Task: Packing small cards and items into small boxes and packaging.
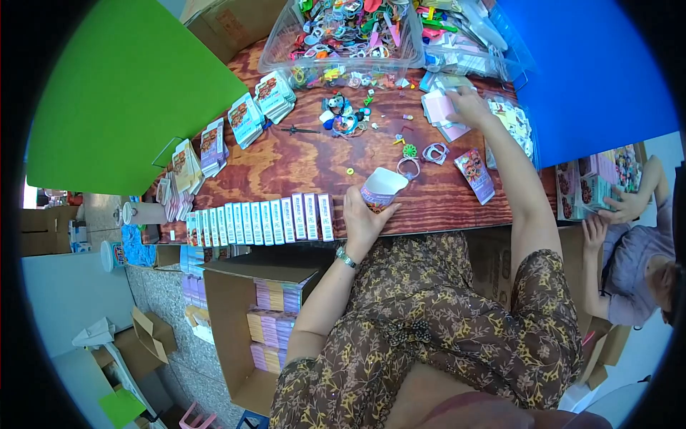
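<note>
My left hand [364,222] grips a small carton [384,184], tilted, with its white inside showing at the open top. Reaching to the back right, my right hand [471,107] has its fingertips closed at the edge of a pale pink card [437,106], part of a loose pile. Close to the carton lie a pinkish ring-shaped trinket [408,168], a green flower-shaped piece [409,151] and a coiled lilac band [434,152]. A printed purple carton [474,175] rests flat below my right forearm.
A row of filled cartons [268,222] lines the front edge at left, with flattened carton stacks [246,119] behind. Clear bins of trinkets [343,43] stand at the back. Green [121,100] and blue [600,79] panels flank the table. Another person's hand [625,207] works at right.
</note>
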Demonstrator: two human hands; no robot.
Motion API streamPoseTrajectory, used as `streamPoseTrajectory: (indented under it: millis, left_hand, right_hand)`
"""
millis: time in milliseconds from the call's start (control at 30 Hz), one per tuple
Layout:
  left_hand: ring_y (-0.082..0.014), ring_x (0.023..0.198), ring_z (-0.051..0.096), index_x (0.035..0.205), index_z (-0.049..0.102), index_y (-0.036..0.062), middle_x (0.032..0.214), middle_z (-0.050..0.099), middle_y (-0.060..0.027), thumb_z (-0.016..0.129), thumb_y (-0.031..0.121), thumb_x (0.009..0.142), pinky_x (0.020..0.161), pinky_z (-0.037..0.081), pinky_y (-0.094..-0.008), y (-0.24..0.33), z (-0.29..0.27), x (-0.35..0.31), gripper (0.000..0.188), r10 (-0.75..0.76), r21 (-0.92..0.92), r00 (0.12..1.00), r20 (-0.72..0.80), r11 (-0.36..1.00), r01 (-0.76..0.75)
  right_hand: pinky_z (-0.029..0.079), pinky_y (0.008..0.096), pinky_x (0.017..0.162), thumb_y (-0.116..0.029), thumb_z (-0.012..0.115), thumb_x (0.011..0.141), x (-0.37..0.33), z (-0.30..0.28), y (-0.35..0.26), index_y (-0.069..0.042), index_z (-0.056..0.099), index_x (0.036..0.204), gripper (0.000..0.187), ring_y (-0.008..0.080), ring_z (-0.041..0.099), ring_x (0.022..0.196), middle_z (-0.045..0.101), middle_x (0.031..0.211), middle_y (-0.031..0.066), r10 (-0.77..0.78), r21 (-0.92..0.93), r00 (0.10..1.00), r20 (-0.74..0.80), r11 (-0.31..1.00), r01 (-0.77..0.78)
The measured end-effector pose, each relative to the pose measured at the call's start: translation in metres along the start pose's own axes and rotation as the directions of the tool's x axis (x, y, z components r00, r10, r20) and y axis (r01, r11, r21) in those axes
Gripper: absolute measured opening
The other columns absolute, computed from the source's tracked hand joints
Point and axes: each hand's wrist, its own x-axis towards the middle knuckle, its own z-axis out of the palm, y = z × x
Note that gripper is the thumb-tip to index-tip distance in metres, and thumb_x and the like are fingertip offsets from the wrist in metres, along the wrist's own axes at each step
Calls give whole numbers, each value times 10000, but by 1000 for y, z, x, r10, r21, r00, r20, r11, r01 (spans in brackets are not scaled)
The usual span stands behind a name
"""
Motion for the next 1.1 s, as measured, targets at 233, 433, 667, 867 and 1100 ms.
streamPoseTrajectory:
  millis: [233,433,667,867,1100]
  left_hand:
    - [-393,975,576,1079,521,8,1006,592,-190,964,274,617,832,470,-482,-1,-1,2,693,-29,-8,1000,-13,1000,28]
    - [-397,980,571,1092,521,13,1025,592,-187,965,278,610,824,469,-489,-1,1,11,707,5,19,999,-52,1000,-4]
    - [-387,971,563,1116,519,20,1027,587,-176,958,252,615,806,473,-485,16,2,13,705,69,73,995,-69,995,-64]
    - [-394,945,545,1135,521,12,1022,569,-182,934,193,630,782,463,-487,22,-1,6,677,126,171,991,-47,978,-116]
    - [-410,976,527,1237,507,-14,1087,555,-200,907,110,620,797,464,-489,17,-1,-3,746,165,166,986,-1,973,-163]
  right_hand:
    - [531,486,908,-308,756,854,0,3,1,-138,601,1273,478,346,639,1153,648,1237,132,44,59,999,13,997,-45]
    - [543,350,750,-132,626,983,-59,-84,-47,-35,661,1144,191,197,686,896,696,948,108,-95,725,974,-204,654,216]
    - [533,379,718,-13,673,886,-101,-103,-105,-55,670,1088,206,294,676,852,664,932,125,-434,553,811,-392,593,585]
    - [535,425,657,-18,694,847,-107,-92,-126,-74,673,1054,215,317,671,806,642,887,128,-520,479,791,-323,631,610]
    - [606,390,697,-50,673,823,-142,-59,-173,-92,586,1220,409,325,701,850,595,1053,125,-427,390,860,-278,768,508]
